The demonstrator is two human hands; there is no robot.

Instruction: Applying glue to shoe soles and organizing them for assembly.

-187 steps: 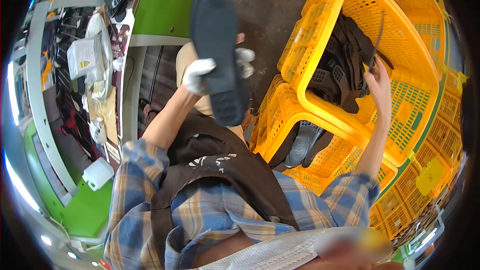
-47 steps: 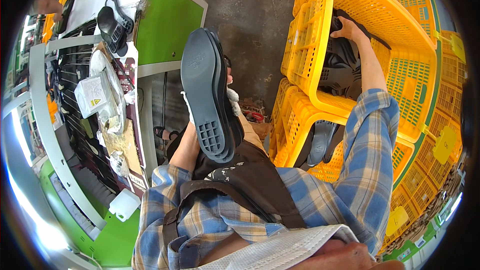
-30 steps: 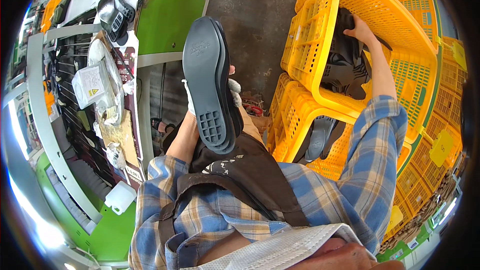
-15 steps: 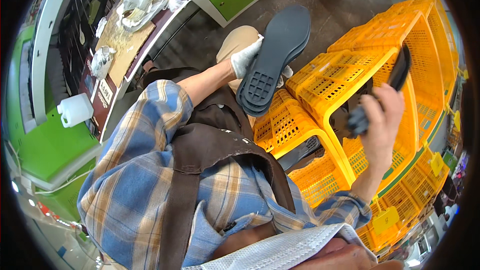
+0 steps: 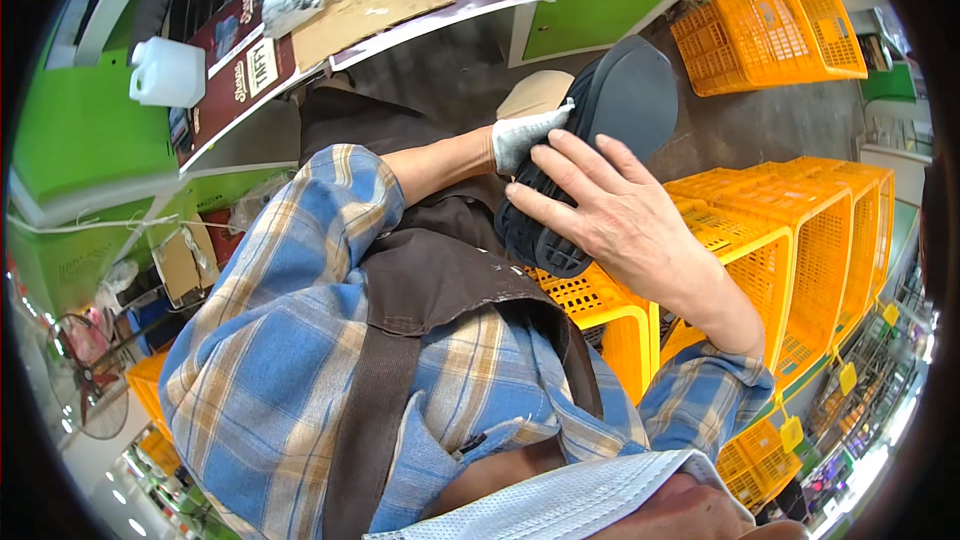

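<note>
A stack of dark grey shoe soles (image 5: 632, 100) is held in front of my body, tilted with the broad ends up and to the right. Wearing a white glove, my left hand (image 5: 530, 137) is closed on the stack's left side, its fingers partly hidden by the soles. Across the lower part of the stack lies my bare right hand (image 5: 610, 205), fingers spread over the soles and gripping them; its underside is hidden. Just below the soles stands a yellow perforated crate (image 5: 590, 300).
More yellow crates (image 5: 815, 230) stand in a row at right, some with yellow tags. Another crate (image 5: 745, 50) is at the far right. A workbench (image 5: 395, 40) at the upper left bears cardboard, plastic wrap and a white jug (image 5: 167, 73). Below it is a green cabinet (image 5: 580, 18).
My right hand, with a dark sole in it, has come left from the crates onto the stack in my left hand. The view has turned, so the bench and crates have shifted.
</note>
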